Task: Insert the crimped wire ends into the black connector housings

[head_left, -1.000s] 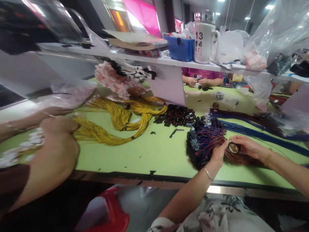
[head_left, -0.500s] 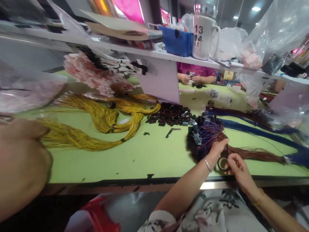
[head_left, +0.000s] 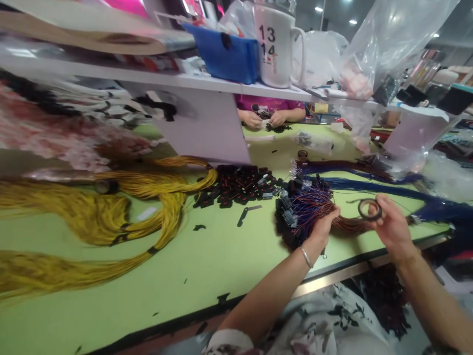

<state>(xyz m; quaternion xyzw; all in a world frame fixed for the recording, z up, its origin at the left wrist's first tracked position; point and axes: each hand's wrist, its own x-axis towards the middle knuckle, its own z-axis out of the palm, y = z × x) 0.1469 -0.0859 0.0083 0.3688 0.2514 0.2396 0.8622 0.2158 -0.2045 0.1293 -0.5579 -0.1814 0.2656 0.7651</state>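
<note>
My left hand, with a silver bangle at the wrist, is closed round a bundle of thin brown and blue wires. Black and grey connectors crowd the bundle's left end. To the right, my right hand grips a roll of black tape by its edge, held above the brown wires. A short loose end of the tape sticks out to the left. The fingertips of my left hand are partly hidden behind the wires.
Black connector housings lie heaped mid-table, near a small flat blade-like tool. Yellow wire bundles spread at left. A shelf above holds a blue bin and a white mug. Across the table, a co-worker's hands handle small parts.
My right hand has moved the tape roll up and right, away from my left hand. The view has turned right, and a large blurred hand at far left is out of sight.
</note>
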